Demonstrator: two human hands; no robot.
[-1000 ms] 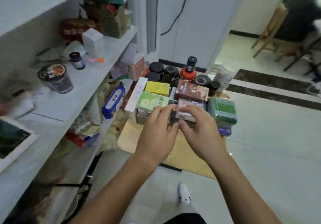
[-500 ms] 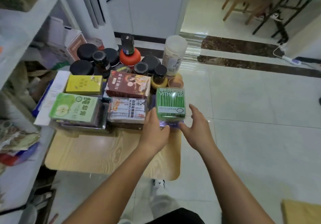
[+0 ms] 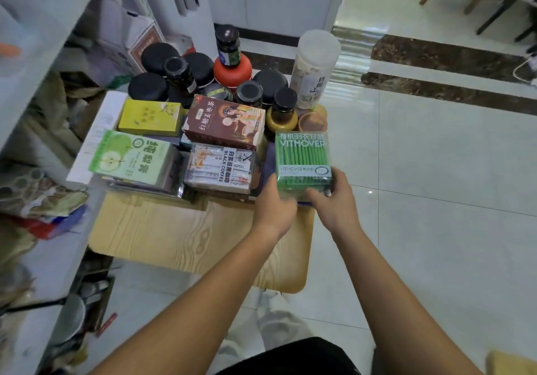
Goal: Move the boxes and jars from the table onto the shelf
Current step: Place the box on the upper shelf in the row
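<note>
A small wooden table holds several boxes and dark-lidded jars. At its right front corner, a clear green box marked VITMOVER is held from both sides: my left hand grips its near left corner and my right hand grips its near right corner. Beside it lie a black coffee box, a brown tea box, a green apple box and a yellow box. Behind them stand the jars, a red-lidded jar and a tall clear canister.
The white shelf unit runs along the left, its lower levels stuffed with bags and packets. A white appliance stands behind the table. Tiled floor lies to the right, with wooden chairs at the far right top.
My hands left the middle boxes and moved right to the green box, closing on its near corners. The view swung down and right, away from the shelf.
</note>
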